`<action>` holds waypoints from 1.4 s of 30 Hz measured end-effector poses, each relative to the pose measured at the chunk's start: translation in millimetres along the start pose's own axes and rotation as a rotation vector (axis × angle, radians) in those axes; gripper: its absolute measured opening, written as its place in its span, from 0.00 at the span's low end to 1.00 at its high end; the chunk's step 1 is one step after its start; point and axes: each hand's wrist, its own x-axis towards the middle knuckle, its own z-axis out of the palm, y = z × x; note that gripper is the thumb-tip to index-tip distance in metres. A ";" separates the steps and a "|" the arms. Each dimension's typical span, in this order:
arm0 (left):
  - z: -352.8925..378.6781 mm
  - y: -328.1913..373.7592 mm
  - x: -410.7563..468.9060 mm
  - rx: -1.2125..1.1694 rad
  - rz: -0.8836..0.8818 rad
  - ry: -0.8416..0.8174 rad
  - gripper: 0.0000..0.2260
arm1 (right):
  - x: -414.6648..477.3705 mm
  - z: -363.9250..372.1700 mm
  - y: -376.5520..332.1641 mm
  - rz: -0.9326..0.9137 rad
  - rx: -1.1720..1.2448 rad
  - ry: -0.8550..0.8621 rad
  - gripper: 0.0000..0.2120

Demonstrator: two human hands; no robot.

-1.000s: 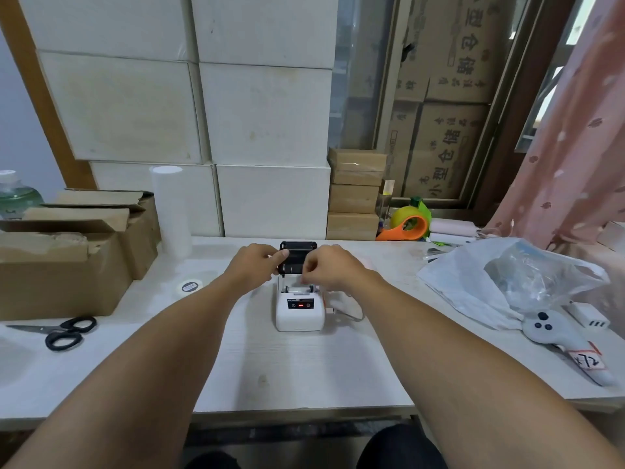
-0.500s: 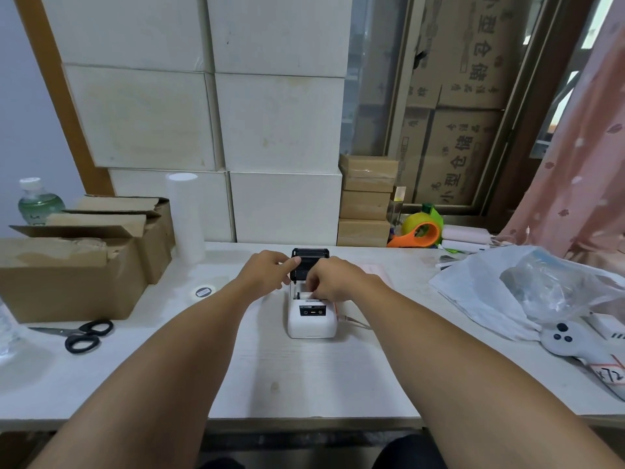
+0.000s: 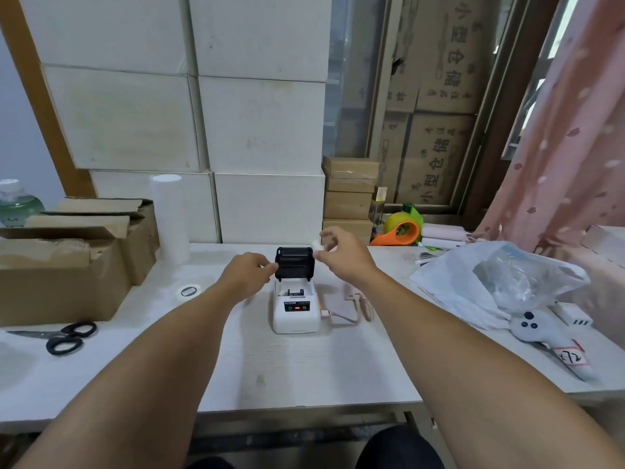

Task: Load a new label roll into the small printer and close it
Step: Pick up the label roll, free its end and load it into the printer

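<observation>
The printer stood on the bench with its black lid raised upright and the bay open and apparently without a roll. The right hand was raised just beside the lid's upper right corner, its fingers pinching a small white piece, possibly a spent core; too small to confirm. The left hand touched the lid's left edge, fingers curled, grip not determinable. The bay lay below and nearer than both sets of fingers. A label roll lay flat, axis vertical, well left of the left fingers, so that hand was judged nearer to it.
</observation>
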 end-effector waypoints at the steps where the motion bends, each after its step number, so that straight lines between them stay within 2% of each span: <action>1: -2.8 0.0 -1.6 0.030 -0.001 0.020 0.12 | -2.1 -4.1 2.9 0.011 -0.009 0.032 0.21; 7: -17.0 -1.2 -19.9 0.281 0.003 0.303 0.13 | -14.0 -23.6 33.5 0.196 -0.096 0.176 0.13; 10: -21.9 -8.5 -24.3 0.404 -0.006 0.369 0.11 | -21.8 -30.7 49.3 0.322 -0.181 0.213 0.09; 13: -28.8 -21.6 -27.3 0.495 0.015 0.417 0.11 | -29.8 -35.3 62.7 0.427 -0.241 0.219 0.11; 17: -34.2 -32.9 -38.2 0.671 -0.023 0.391 0.18 | -40.2 -41.6 81.7 0.516 -0.296 0.233 0.14; 20: -35.9 -37.8 -47.4 0.651 -0.155 0.382 0.25 | -48.7 -43.3 91.9 0.568 -0.295 0.240 0.14; 23: -35.2 -44.2 -53.8 0.660 -0.216 0.375 0.28 | -53.8 -42.1 98.2 0.587 -0.302 0.244 0.14; 29: -40.4 -47.5 -55.0 0.645 -0.166 0.369 0.22 | -57.4 -40.4 102.1 0.605 -0.305 0.231 0.16; 35: -44.6 -51.5 -55.0 0.655 -0.110 0.392 0.21 | -57.9 -39.6 101.0 0.611 -0.317 0.218 0.16; 39: -48.3 -59.8 -58.9 0.702 -0.069 0.401 0.19 | -61.4 -39.5 97.2 0.603 -0.340 0.227 0.21; 42: -51.6 -68.6 -61.5 0.725 -0.047 0.371 0.18 | -63.5 -38.8 94.3 0.552 -0.358 0.308 0.24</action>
